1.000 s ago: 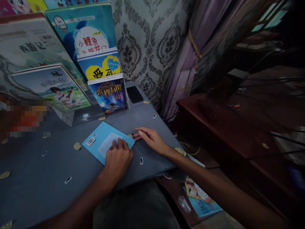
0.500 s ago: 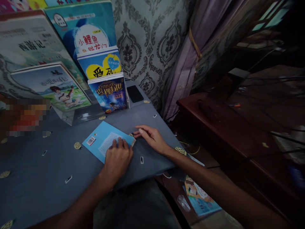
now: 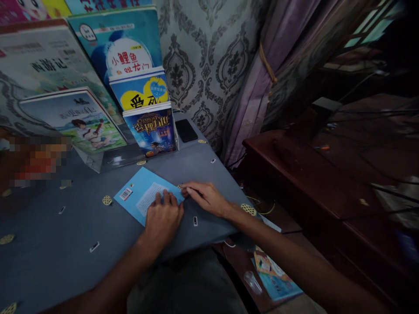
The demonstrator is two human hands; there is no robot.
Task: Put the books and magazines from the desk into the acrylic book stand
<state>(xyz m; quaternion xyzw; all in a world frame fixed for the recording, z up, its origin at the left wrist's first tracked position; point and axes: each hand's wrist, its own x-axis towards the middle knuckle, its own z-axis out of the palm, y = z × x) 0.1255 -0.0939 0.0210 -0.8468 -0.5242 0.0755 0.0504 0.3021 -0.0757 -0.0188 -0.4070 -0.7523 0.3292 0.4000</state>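
A light blue book [image 3: 132,185] lies on the grey tablecloth [image 3: 131,253] with its back cover up, showing a barcode and a pale text panel. My left hand [image 3: 163,218] rests on the cover near its right end, palm down and fingers laid out over the text panel. At the book's right corner is my right hand [image 3: 209,198], thumb and fingertips drawn together in a pinch at the edge. The fingertips partly hide that corner.
Behind the book stands a clear rack [image 3: 94,161] with several picture books, including a dark blue one [image 3: 152,131]. A black phone [image 3: 186,131] lies beside it. Right of the table are a purple curtain [image 3: 252,96] and a dark red cabinet [image 3: 288,174]. More books [image 3: 278,283] lie below.
My right hand has moved slightly down and onto the book's right corner, its fingers drawing together. My left hand stays on the cover. The view has shifted a little.
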